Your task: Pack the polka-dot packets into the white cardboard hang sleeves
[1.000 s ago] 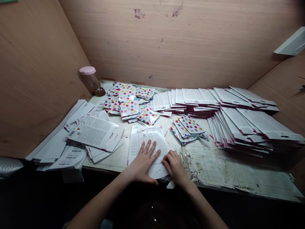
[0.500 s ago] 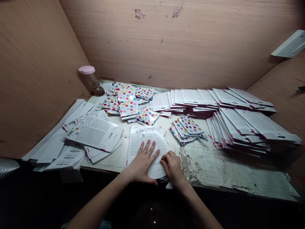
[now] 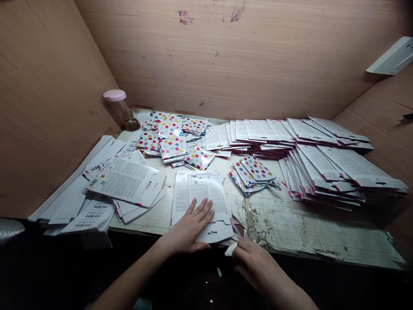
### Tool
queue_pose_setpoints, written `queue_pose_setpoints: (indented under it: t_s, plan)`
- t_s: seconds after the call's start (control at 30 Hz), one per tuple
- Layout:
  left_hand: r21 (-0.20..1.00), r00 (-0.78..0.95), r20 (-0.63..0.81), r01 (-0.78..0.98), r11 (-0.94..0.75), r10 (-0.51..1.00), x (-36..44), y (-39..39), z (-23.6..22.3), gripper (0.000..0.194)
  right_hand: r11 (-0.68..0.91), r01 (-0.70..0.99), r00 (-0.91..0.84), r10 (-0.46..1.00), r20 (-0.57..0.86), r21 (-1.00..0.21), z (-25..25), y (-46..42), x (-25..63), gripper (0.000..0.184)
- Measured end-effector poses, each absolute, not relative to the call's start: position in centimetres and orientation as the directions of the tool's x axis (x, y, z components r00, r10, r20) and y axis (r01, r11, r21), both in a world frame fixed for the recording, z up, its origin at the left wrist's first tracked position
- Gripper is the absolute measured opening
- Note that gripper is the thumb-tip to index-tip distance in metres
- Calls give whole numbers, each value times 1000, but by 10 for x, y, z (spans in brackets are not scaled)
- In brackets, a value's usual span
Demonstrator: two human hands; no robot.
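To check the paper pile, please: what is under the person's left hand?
The left hand rests on a printed white card with a hang-hole tab; a second printed sheet shows beneath it. Anything lower is covered.

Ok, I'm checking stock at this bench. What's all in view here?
jar: 1, clear with pink lid, back left corner of table
dotted packets: many, white with multicoloured dots, back centre and right of sheet
printed cards: many, white with red edges, stacked at right
barcode sheets: several, white, left
sheet: 1, white, printed, front centre
table: 1, off-white, stained and peeling
walls: tan wood, behind and at the sides
scrap: 1, white, front edge
left hand: flat on sheet
right hand: at front edge, beside scrap
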State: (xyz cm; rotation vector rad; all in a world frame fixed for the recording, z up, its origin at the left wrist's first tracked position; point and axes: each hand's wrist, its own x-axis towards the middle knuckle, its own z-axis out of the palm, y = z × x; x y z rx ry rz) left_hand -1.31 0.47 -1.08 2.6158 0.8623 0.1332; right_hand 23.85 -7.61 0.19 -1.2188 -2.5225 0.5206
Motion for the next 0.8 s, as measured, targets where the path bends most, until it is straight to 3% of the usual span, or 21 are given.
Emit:
queue_pose_setpoints:
  t_s: [0.07,0.13,0.23,0.37,0.47,0.57,0.67,0.8]
  plan:
    - [378,803,33,541,-751,595,-16,-7,-11,62,527,676,-556,823,112,-516,7,-65,236,15]
    - [362,764,152,547,-755,627,-17,-19,-16,41,582,662,-559,803,206,-473,0,-50,228,24]
    - [395,614,304,614,-683,728,-14,-32,-24,27,667,640,-580,745,330,-382,-21,-34,215,28]
    - [592,342,258,683,-428,903,-6,-34,-28,21,590,623,-443,807,390,-514,-37,-25,205,19]
    - [579,102,200,790,-201,975,0,-29,-26,26,458,655,-259,883,391,-601,-43,-23,198,18]
    - [421,-120,168,906,39,978,2,-26,-21,52,428,756,-209,875,437,-495,-48,-28,192,22]
    - [339,-124,54,936,99,991,2,-27,-13,40,449,824,-261,841,474,-344,-51,-37,190,27]
    - [336,-129,-20,933,128,991,4,-29,-8,34,521,788,-366,824,432,-328,-48,-38,190,26]
